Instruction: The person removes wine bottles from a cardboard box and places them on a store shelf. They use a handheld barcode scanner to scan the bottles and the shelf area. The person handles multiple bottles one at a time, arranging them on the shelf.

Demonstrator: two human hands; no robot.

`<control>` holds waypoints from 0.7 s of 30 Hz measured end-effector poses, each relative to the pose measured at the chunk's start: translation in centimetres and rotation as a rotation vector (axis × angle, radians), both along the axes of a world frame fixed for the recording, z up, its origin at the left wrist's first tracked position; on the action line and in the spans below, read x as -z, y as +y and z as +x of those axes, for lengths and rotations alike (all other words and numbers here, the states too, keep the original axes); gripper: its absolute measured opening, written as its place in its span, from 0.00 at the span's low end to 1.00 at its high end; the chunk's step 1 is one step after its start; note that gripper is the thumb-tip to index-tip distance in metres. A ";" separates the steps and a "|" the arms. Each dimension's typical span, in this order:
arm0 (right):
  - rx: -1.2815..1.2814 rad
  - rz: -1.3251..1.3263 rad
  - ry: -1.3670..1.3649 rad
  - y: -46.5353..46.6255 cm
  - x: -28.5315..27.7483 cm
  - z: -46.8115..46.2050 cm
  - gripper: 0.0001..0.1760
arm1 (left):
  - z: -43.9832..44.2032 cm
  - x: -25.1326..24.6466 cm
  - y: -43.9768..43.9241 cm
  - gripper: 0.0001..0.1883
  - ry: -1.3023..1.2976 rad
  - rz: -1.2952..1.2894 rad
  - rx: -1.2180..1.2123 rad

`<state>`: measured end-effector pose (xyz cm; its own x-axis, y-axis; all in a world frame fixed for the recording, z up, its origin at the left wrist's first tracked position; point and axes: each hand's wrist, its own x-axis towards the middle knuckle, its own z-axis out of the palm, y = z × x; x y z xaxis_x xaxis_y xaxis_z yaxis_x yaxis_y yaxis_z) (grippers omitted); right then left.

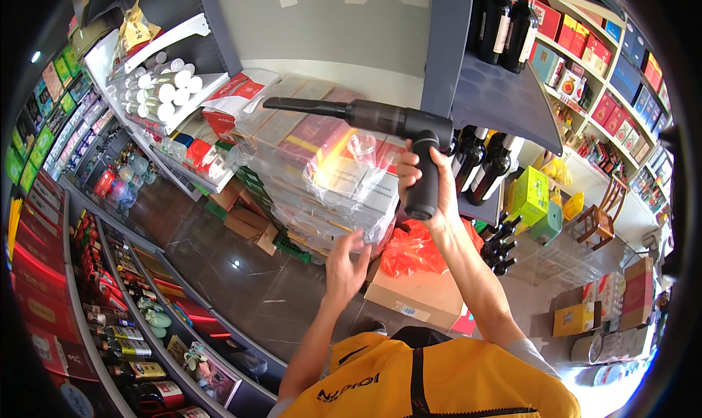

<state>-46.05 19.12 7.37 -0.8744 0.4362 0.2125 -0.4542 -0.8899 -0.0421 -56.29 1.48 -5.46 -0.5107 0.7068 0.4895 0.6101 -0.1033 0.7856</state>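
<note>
My right hand [439, 182] is closed around the handle of a black handheld vacuum or blower [384, 117]. Its long narrow nozzle points left, over a stack of boxes wrapped in clear plastic film [329, 160]. A clear plastic cup [362, 146] stands on the stack just below the tool's body. Lower and further left, my left hand [347, 264] is raised with its fingers apart and holds nothing, close to the lower edge of the wrapped stack.
Red plastic bags [414, 251] lie on a cardboard box [417, 297] at my feet. Wine bottles [488, 163] stand on the dark shelf unit [496, 97] at the right. White-capped containers [164, 92] fill a left shelf. Long shelves of bottles [129, 349] run along the lower left; a wooden chair [600, 215] stands far right.
</note>
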 end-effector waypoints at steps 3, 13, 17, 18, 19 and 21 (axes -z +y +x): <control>-0.031 -0.002 -0.004 1.6 -0.9 -3.0 0.20 | -2.5 -3.7 6.2 0.26 -0.111 0.193 -0.070; -0.064 -0.049 -0.118 9.3 1.2 -10.7 0.18 | -5.2 -4.3 14.0 0.46 0.135 -0.073 -0.279; -0.111 -0.122 -0.096 11.5 3.3 -11.5 0.19 | -6.5 -3.0 16.9 0.49 0.152 0.019 -0.356; -0.116 -0.140 -0.097 11.8 3.9 -11.4 0.19 | -6.9 -2.8 17.8 0.49 0.139 0.057 -0.349; -0.131 -0.165 -0.090 12.0 4.4 -11.3 0.19 | -7.3 -2.5 18.6 0.49 0.117 0.076 -0.336; -0.107 -0.155 -0.160 12.4 5.4 -10.9 0.21 | -8.4 -1.9 19.4 0.43 0.051 0.168 -0.237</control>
